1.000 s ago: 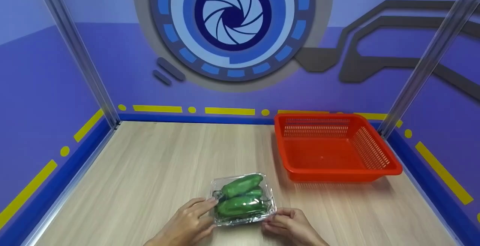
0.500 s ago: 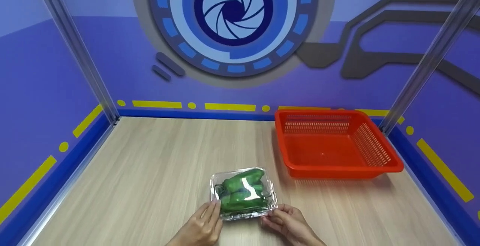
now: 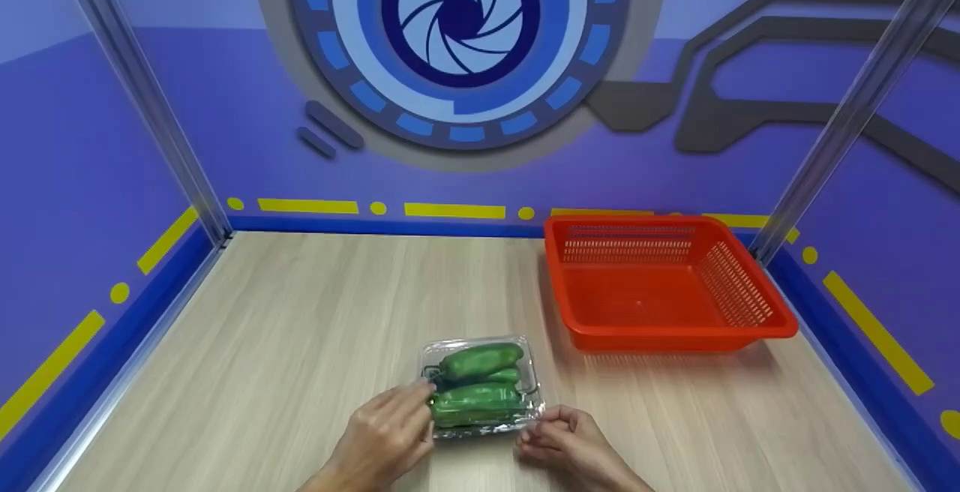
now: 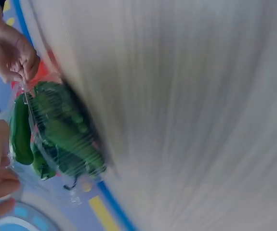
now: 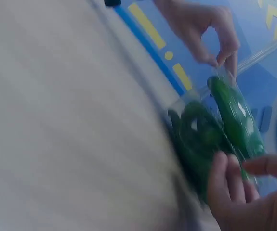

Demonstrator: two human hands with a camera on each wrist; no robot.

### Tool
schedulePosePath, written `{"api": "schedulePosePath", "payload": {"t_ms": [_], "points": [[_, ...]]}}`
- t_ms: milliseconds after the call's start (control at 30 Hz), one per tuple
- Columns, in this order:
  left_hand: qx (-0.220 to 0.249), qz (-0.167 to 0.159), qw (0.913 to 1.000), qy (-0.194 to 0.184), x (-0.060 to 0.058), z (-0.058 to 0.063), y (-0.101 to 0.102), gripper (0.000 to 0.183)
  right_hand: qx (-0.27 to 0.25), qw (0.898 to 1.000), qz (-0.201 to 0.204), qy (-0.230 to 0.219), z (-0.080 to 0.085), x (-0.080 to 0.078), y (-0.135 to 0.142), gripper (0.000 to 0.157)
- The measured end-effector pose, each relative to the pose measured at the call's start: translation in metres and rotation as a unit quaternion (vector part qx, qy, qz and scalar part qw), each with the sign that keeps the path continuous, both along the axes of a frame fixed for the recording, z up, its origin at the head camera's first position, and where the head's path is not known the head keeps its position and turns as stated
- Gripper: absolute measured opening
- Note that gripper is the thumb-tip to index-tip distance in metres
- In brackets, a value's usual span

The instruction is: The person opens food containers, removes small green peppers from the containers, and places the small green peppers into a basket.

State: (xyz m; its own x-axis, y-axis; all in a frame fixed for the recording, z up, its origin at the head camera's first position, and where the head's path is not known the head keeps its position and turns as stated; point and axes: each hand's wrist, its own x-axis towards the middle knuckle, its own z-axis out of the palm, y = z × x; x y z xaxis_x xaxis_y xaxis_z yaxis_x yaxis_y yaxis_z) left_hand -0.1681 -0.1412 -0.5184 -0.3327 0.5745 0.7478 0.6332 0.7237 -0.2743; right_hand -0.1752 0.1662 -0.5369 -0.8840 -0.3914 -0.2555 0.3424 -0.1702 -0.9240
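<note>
A clear plastic clamshell box [image 3: 487, 430] with several green peppers [image 3: 480, 361] inside sits near the front middle of the table. My left hand [image 3: 386, 432] is at its left side; in the right wrist view the thumb and a finger of that left hand [image 5: 203, 29] pinch the box edge. At the front right corner, my right hand [image 3: 574, 443] pinches the rim between thumb and fingertips. The left wrist view also shows the right hand [image 4: 15, 53] gripping the edge. Seen from both wrists, the lid lies over the peppers.
A red plastic basket [image 3: 637, 338] with slotted walls stands at the back right of the wooden table [image 3: 322, 312]. Blue-purple printed panels [image 3: 405, 184] and metal corner posts [image 3: 142, 94] enclose the table at the back and sides.
My left hand went to the box's front left corner, then back along its left side. The box shifted slightly and the glare on its lid faded. My right hand keeps to the front right corner.
</note>
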Motion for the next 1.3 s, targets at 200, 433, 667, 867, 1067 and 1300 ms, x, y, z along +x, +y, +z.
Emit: {"api": "schedulePosePath", "payload": {"t_ms": [200,433,667,867,1067,1300], "points": [[0.281,0.041,0.8316,-0.477,0.007,-0.011,-0.005,0.082,0.265,0.922,0.0,0.283,0.015,0.003,0.016,0.019],[0.392,-0.011,0.6093,-0.689,-0.016,-0.023,-0.009,0.09,0.393,0.685,-0.107,0.604,0.01,-0.007,0.009,0.024],[0.401,-0.118,0.559,-0.716,-0.03,-0.029,-0.011,0.102,0.35,0.676,-0.058,0.646,0.002,-0.018,0.012,0.02],[0.418,-0.127,0.5349,-0.723,-0.027,-0.028,-0.007,0.105,0.347,0.656,-0.036,0.67,0.004,-0.022,0.015,0.015],[0.433,-0.11,0.5155,-0.731,-0.022,-0.025,-0.003,0.108,0.363,0.629,-0.053,0.685,0.007,-0.022,0.012,0.01],[0.422,-0.124,0.5476,-0.712,-0.018,-0.028,-0.002,0.105,0.281,0.737,-0.132,0.601,0.038,-0.037,0.005,0.01]]}}
